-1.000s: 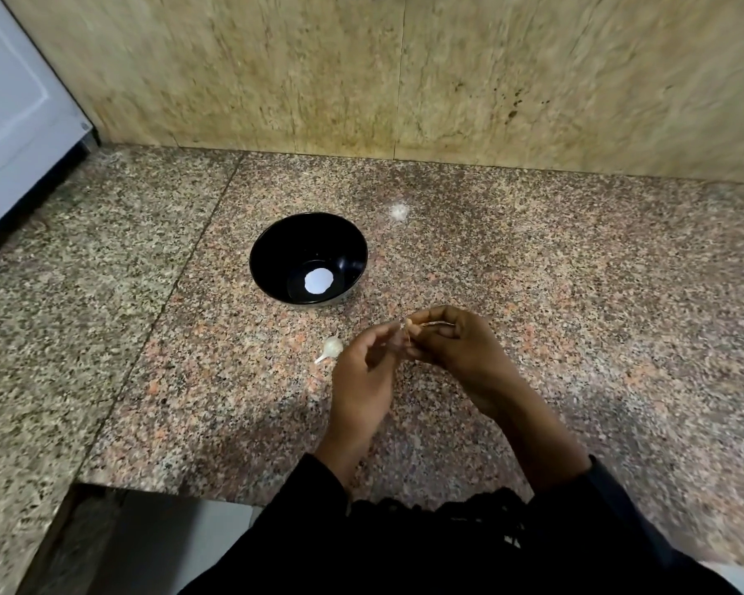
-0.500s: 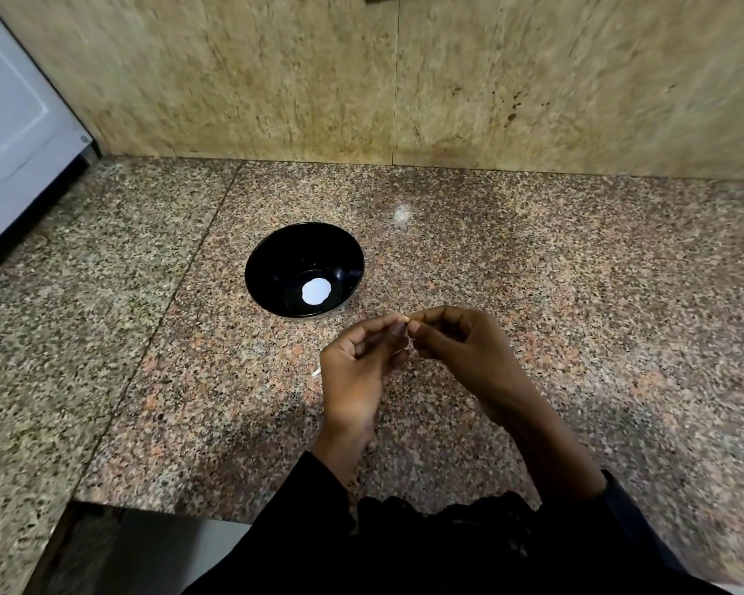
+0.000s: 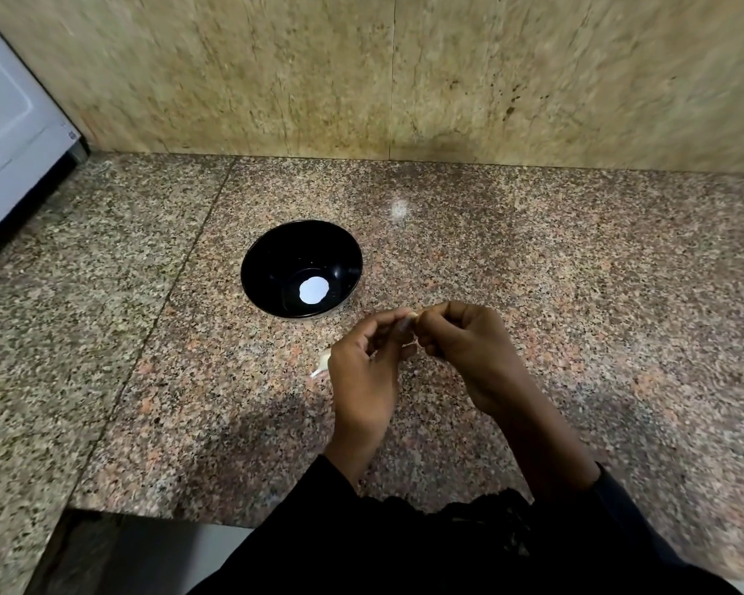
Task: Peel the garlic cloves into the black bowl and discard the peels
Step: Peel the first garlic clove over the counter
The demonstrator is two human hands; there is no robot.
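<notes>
Both hands meet above the counter (image 3: 576, 294), left hand (image 3: 361, 371) and right hand (image 3: 469, 350) pinching one garlic clove (image 3: 412, 316) between fingertips. Black bowl (image 3: 276, 259) just beyond, left. Another clove (image 3: 322, 362) lies beside the left hand.

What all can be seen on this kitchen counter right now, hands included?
black bowl: one, glossy black, on the counter beyond the hands; a white round patch at its bottom, which may be a light reflection.
garlic clove on the counter: one, whitish, partly hidden behind the left hand.
garlic clove being peeled: one, pale, only a sliver showing, pinched between both hands.
counter: one, speckled pink-grey granite, with a pale smudge behind the bowl.
wall: beige stone slabs behind the counter.
white appliance: one, at the far left edge; what it is cannot be told.
sleeves: two, black, at the bottom.
left hand: fingers curled, pinching the clove.
right hand: fingers curled, pinching the same clove.
</notes>
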